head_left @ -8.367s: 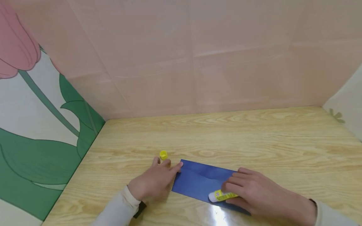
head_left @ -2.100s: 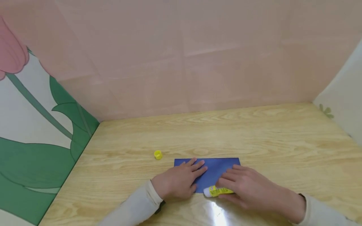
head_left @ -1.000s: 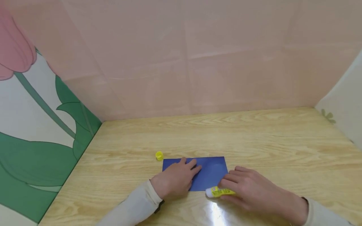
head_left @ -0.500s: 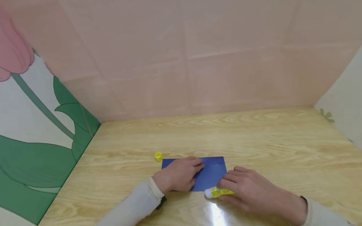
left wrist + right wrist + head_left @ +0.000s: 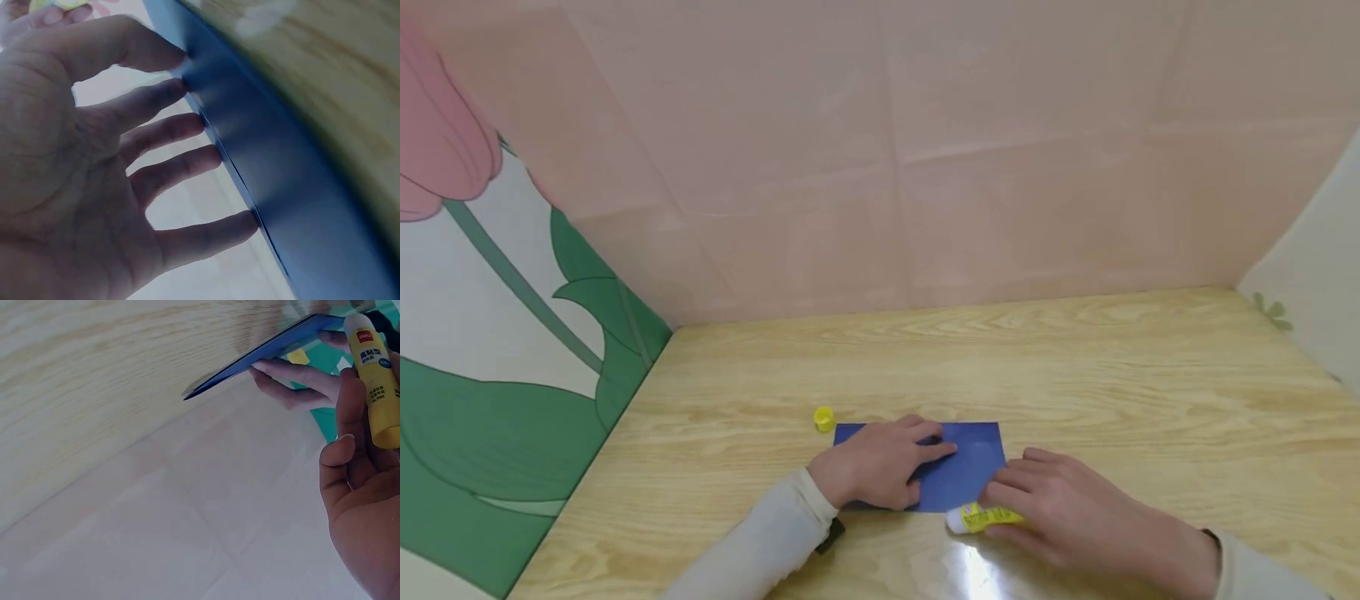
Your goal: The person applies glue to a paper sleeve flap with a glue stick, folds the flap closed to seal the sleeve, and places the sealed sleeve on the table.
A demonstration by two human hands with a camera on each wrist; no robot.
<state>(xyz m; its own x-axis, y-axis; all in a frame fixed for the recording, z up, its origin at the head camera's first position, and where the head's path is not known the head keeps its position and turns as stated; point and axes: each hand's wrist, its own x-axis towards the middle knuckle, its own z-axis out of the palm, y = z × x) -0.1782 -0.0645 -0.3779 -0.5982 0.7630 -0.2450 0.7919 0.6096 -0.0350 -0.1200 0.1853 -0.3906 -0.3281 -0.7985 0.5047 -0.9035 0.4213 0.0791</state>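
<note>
My left hand (image 5: 887, 462) rests with spread fingers on a blue sheet of paper (image 5: 972, 473), covering much of its left half. In the left wrist view, the fingertips touch the blue paper (image 5: 281, 156), whose edge shows a thin line like two layers lying together. Just off the paper's lower right corner, my right hand (image 5: 1067, 508) grips a yellow glue stick (image 5: 988, 517), its white end pointing left. The right wrist view shows this glue stick (image 5: 375, 381) uncapped and tilted, with thumb and fingers around it.
A small yellow cap (image 5: 824, 419) lies on the wooden table (image 5: 1075, 350) by the paper's upper left corner. Pink sheeting (image 5: 925, 167) stands behind the table, and a flower-patterned panel (image 5: 505, 333) borders its left side.
The paper, slanted earlier, now lies nearly straight and farther left. My left hand has moved from its corner onto it and shifted its fingers. The glue stick no longer lies over the paper.
</note>
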